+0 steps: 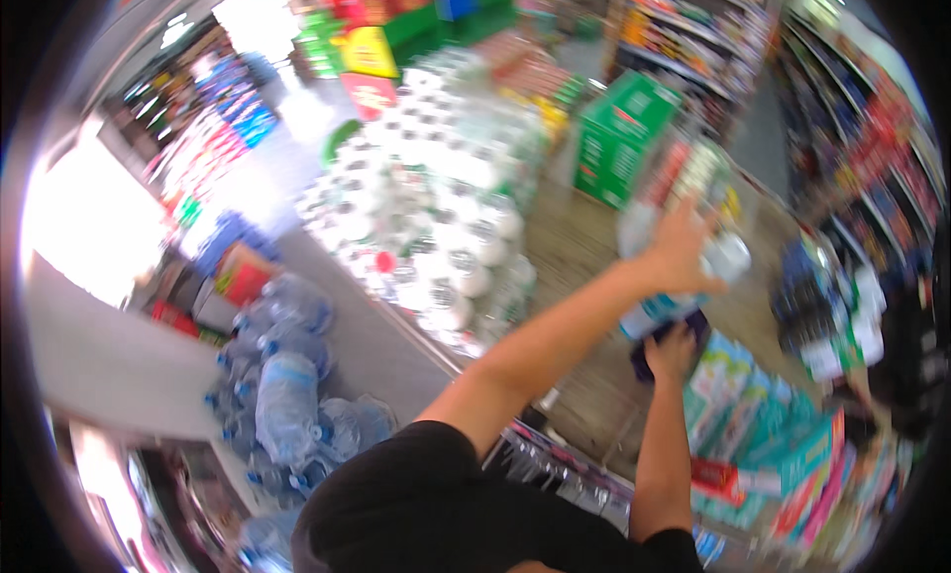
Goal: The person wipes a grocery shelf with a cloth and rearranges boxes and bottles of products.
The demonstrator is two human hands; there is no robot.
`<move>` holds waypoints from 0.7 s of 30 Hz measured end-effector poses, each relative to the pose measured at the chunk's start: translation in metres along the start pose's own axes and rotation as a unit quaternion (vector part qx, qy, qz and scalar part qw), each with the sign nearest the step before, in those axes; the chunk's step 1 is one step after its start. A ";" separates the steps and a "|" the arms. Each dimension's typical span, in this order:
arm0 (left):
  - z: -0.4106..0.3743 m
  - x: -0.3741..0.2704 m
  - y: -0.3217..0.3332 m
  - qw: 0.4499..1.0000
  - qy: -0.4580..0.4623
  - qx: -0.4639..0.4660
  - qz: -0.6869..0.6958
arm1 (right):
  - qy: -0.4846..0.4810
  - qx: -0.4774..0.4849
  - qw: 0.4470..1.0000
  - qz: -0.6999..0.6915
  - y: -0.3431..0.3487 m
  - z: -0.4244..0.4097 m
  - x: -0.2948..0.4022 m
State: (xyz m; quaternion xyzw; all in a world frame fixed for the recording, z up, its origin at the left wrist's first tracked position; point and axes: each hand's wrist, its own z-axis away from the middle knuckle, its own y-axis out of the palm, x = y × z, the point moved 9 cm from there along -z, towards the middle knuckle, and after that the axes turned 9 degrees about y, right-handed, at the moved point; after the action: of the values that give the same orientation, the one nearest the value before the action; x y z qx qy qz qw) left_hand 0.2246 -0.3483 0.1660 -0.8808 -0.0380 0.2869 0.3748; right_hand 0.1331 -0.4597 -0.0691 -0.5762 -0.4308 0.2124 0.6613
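My left hand (680,250) reaches over a clear plastic bottle (726,257) with its fingers spread; blur hides whether it touches it. Below it, my right hand (672,350) is closed on a dark purple cloth (637,361). A blue-and-white pack (654,313) lies between the two hands, against the cloth. Beyond my left hand stand wrapped goods in clear film (639,227), and a green cardboard box (628,138) is behind them. All of this is on a wooden-looking surface (579,253).
Film-wrapped white bottles (461,261) are stacked at the centre. Large empty-looking water jugs (286,409) crowd the floor at the lower left. Teal packs (765,417) stand right of my right arm. Stocked shelves (691,38) line the back and right; dark bottles (806,305) stand nearer.
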 end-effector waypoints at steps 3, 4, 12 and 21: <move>0.000 0.012 0.036 0.979 -0.037 0.198 -0.017 | 0.037 -0.024 0.995 0.088 0.040 -0.003 -0.012; 0.002 0.008 0.028 0.974 -0.051 0.218 -0.032 | 0.028 -0.043 0.996 0.075 0.047 -0.002 -0.012; -0.006 -0.016 0.024 0.946 -0.110 0.280 -0.121 | 0.027 -0.012 0.999 0.036 0.047 0.006 -0.012; -0.005 -0.021 0.035 0.934 -0.034 0.266 -0.236 | -0.020 0.012 0.999 0.040 0.041 0.058 -0.006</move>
State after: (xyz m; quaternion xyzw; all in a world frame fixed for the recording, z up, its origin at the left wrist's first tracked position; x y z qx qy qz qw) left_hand 0.2048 -0.3819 0.1547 -0.7047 -0.1795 0.2194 0.6505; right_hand 0.0916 -0.4208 -0.1114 -0.5806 -0.4184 0.2554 0.6501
